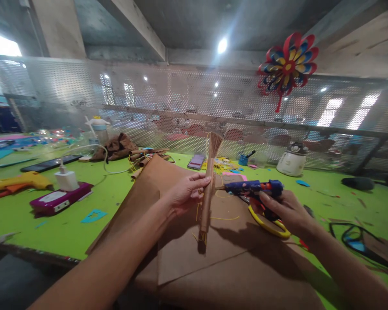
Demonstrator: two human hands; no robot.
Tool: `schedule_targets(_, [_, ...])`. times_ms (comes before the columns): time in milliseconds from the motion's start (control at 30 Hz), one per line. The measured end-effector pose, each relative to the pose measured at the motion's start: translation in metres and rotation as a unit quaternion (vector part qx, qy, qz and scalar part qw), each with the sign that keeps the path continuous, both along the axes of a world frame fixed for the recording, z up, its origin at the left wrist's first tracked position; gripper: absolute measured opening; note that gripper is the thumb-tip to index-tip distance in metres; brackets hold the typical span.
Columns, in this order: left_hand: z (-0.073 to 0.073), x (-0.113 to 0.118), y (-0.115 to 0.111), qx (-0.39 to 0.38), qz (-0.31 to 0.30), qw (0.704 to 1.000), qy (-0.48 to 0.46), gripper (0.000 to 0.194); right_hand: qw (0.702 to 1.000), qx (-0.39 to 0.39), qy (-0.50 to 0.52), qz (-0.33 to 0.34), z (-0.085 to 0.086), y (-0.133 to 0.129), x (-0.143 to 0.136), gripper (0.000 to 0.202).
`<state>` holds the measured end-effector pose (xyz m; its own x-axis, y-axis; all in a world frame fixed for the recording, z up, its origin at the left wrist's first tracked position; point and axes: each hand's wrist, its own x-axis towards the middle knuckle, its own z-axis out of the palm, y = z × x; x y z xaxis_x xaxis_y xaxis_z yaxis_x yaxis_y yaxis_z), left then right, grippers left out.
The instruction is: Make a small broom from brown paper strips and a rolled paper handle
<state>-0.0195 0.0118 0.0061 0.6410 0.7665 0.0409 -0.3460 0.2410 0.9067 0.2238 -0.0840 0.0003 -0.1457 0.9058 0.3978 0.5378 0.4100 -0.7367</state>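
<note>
My left hand (189, 193) grips a rolled brown paper tube (207, 198) between thumb and fingers. A brush-like fringe (215, 145) of thin brown strips fans out at its top, and yellow strands show at its lower end. In my right hand (286, 209) is a dark blue hot glue gun (250, 187), its nozzle pointing left, close to the tube's side; I cannot tell whether it touches. Yellow-handled scissors (278, 231) lie just below the glue gun, partly hidden by it. Large brown paper sheets (194, 262) spread beneath both hands.
On the green table (123, 206) are a purple power strip (61, 198) with a white charger, a yellow glue gun (22, 181), several brown rolls (145, 161) and a phone (196, 161). A white bottle (292, 159) and eyeglasses (354, 239) stand or lie on the right.
</note>
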Motion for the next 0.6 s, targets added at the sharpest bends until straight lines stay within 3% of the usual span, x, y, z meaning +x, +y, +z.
schedule_targets(300, [-0.0007,0.002,-0.0013,-0.004,-0.014,1.0,0.008,0.03,0.998,0.039,-0.022,-0.05,-0.0009,0.0029,-0.0051,0.045])
schedule_targets(600, [-0.003,0.0008,-0.001,0.005,-0.003,1.0,0.02,0.027,0.997,0.042,-0.063,-0.026,-0.0053,0.0027,0.0006,0.041])
